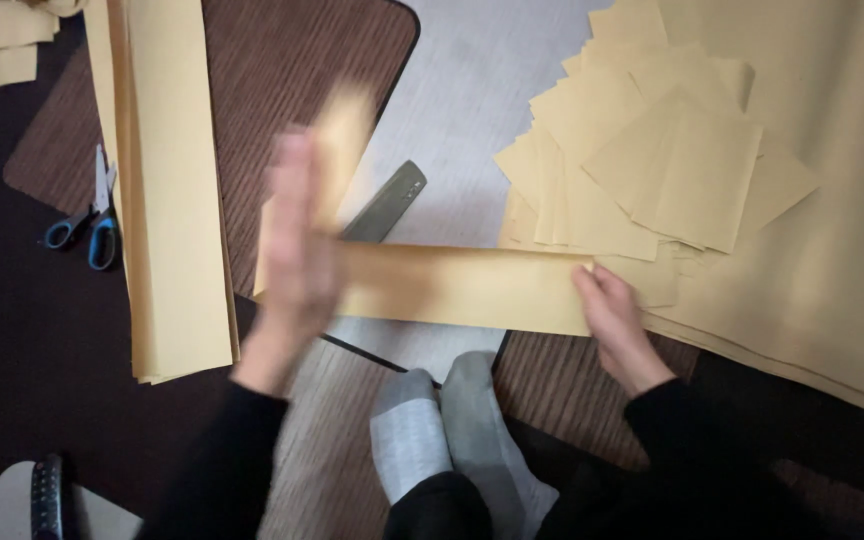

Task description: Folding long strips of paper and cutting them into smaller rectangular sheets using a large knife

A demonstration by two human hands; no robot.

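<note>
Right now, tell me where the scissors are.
In the head view, the blue-handled scissors lie at far left on the dark floor, just left of the long stack of tan paper strips.

Black sleeves (222, 450) — grey socks (442, 420)

Tan paper strip (452, 285), blue-handled scissors (87, 225), grey socks (442, 420), brown striped mat (292, 70).

One blue-handled steel scissors (92, 215); one dark grey flat ruler (388, 201); two hands (297, 245); two grey-socked feet (442, 425); one long tan paper strip (462, 285).
</note>
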